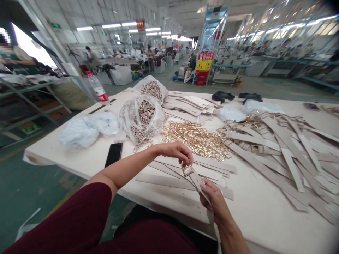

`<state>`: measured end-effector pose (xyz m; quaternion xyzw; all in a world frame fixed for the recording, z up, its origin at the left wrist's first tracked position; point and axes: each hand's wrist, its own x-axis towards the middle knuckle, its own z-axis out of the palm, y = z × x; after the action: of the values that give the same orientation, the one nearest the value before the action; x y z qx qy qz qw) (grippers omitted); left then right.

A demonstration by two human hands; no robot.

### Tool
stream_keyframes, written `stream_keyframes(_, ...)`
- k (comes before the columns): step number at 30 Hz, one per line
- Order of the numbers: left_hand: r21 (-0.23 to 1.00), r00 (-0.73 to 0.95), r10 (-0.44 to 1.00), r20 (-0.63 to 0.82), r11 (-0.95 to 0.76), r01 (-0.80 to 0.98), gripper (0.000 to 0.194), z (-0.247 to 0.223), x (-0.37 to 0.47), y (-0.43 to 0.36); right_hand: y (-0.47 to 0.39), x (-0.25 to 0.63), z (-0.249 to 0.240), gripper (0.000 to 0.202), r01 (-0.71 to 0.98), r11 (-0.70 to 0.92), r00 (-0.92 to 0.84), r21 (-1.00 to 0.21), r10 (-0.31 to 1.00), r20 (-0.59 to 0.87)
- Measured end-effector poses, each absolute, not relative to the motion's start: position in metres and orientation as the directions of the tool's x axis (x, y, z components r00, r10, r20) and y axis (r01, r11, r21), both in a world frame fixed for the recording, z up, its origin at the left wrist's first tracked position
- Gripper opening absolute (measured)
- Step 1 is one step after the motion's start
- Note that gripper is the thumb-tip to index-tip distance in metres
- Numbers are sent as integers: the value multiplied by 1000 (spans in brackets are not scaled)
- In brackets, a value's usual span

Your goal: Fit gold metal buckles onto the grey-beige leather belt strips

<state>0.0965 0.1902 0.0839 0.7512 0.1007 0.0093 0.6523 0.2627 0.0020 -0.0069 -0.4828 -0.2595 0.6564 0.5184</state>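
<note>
My left hand (179,153) is closed, its fingertips pinching a gold square buckle (187,171) at the end of a beige strap. My right hand (213,197) is wrapped round that belt strap (196,180) a little below the buckle, and the rest of it hangs down past the table's front edge. Loose beige straps (169,181) lie flat on the table under and beside my hands. Just beyond my left hand spreads a heap of gold buckles (197,135).
Clear bags of beige loops (144,116) stand behind my left forearm, near a black phone (113,155) and crumpled plastic bags (79,130). A bottle (97,90) stands at the far left edge. Buckled straps (280,148) pile up at right; more straps (189,104) lie at the back.
</note>
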Motion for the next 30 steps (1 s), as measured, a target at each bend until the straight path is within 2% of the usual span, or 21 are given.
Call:
stream_keyframes(8, 988, 986, 139, -96, -104, 111, 34, 93, 102, 156, -13, 257, -23, 29, -582, -328, -167, -744, 944, -286)
stream_keyframes(13, 989, 994, 56, -94, -105, 99, 36, 97, 107, 142, -18, 257, -32, 35, -513, -387, -279, -766, 919, -278)
stream_keyframes(20, 977, 986, 80, -148, -142, 158, 28, 99, 115, 130, -27, 265, -30, 33, -453, -421, -259, -786, 906, -336)
stream_keyframes(23, 973, 986, 87, -140, -173, 153, 23, 97, 119, 125, -29, 269, -31, 37, -423, -432, -247, -796, 901, -357)
stream_keyframes(26, 974, 990, 52, -129, -179, 136, 20, 88, 125, 119, -30, 270, -30, 33, -428, -423, -257, -799, 904, -341)
stream_keyframes(30, 988, 993, 90, -73, -129, 84, 25, 70, 131, 111, -30, 263, -26, 31, -458, -392, -193, -798, 920, -341)
